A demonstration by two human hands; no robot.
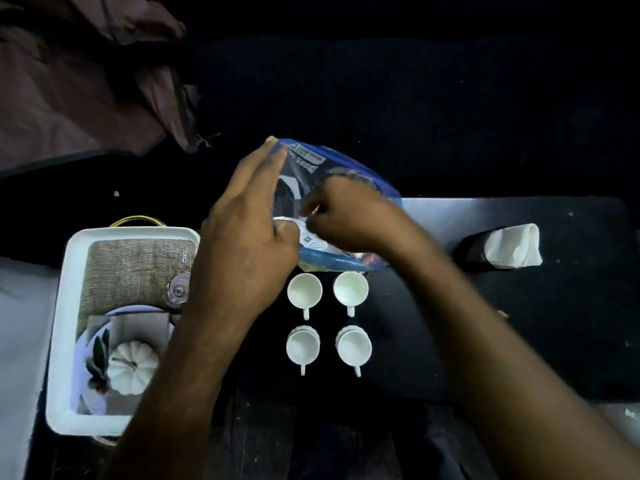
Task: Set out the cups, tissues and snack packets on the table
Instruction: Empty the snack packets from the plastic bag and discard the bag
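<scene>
While both hands work at the blue snack packet (346, 188), it hangs just above the far edge of the dark worktop (554, 323), directly beyond the four white cups (304, 291). The left hand (242, 233) grips the packet's left side, fingers spread up along the wrapper and thumb pressed near its lower edge; the right hand (349, 216) is clenched on the film near the middle, pinching something there — whether it is tearing the wrapper or pulling an item out, I cannot tell. The cups already stand in two rows of two, handles toward the person, and a folded white tissue (516, 249) sits in a dark holder well apart on the right. A white tray (62, 327) lies at the left with a small white pumpkin (133, 367) and a clear glass (178, 289) in it.

The risk, as I judge it, lies in the packet's position: it hovers right beside the far pair of cups, so a sudden tear could scatter its contents into them, or a dropping wrist could knock one over. The left forearm also crosses just beside the tray's glass — a sideways pull could tip it.
</scene>
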